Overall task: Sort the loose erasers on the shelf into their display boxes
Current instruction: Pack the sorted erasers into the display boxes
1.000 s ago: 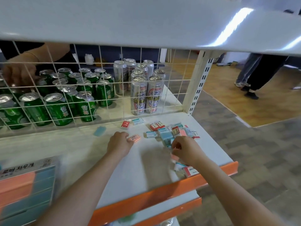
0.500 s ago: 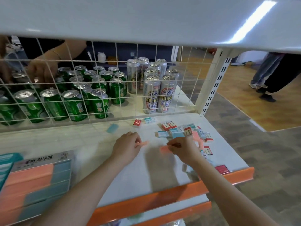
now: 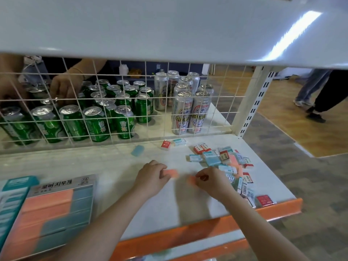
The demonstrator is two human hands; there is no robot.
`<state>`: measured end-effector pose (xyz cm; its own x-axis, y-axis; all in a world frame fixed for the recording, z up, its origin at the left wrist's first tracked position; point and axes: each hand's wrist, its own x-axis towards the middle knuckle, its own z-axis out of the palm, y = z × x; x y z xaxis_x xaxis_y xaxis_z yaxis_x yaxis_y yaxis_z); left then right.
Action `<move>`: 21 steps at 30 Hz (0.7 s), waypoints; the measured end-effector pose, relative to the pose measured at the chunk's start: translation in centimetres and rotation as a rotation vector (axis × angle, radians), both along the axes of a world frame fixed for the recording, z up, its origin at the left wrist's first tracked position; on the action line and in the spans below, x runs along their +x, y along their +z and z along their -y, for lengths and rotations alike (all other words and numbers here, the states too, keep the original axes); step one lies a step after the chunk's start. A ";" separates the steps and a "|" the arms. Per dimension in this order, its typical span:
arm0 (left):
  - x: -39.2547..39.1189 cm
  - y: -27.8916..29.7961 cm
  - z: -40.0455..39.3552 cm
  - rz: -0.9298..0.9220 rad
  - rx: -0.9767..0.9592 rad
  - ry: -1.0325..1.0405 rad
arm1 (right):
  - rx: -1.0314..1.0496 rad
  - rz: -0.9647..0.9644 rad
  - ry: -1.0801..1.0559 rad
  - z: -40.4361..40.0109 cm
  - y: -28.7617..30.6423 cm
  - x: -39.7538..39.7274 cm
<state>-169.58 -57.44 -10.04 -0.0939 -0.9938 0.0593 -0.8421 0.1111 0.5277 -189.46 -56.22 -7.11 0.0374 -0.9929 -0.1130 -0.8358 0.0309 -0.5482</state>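
On the white shelf (image 3: 116,166), my left hand (image 3: 150,178) grips a pink eraser (image 3: 172,173) that sticks out to its right. My right hand (image 3: 211,180) pinches a second pink eraser (image 3: 192,180) at its left fingertips. A pile of loose erasers (image 3: 224,159) in blue, red and pink wrappers lies just right of my right hand. One bare blue eraser (image 3: 137,150) lies alone near the wire grid. A display box (image 3: 56,210) with pink and teal rows sits at the front left, with a teal box (image 3: 13,196) beside it.
A white wire grid (image 3: 131,102) backs the shelf, with green cans (image 3: 98,123) and tall silver cans (image 3: 190,113) behind it. Another person's hand (image 3: 64,89) reaches among the cans. An upper shelf (image 3: 169,29) overhangs. The orange front edge (image 3: 188,232) borders the shelf.
My right hand lifted a pink eraser out of the pile and brought it left, toward my left hand. The view shifted left, showing more of the display boxes.
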 end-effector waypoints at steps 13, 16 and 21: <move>-0.4 0.7 -0.8 -0.186 0.053 0.137 | -0.010 0.087 0.024 -0.4 0.5 1.2; 0.6 1.2 -1.3 -0.374 0.055 0.185 | -0.076 0.177 -0.006 -0.4 0.7 1.9; 2.6 3.4 -3.0 -0.654 0.036 0.185 | -0.137 0.424 -0.032 -1.5 2.4 3.3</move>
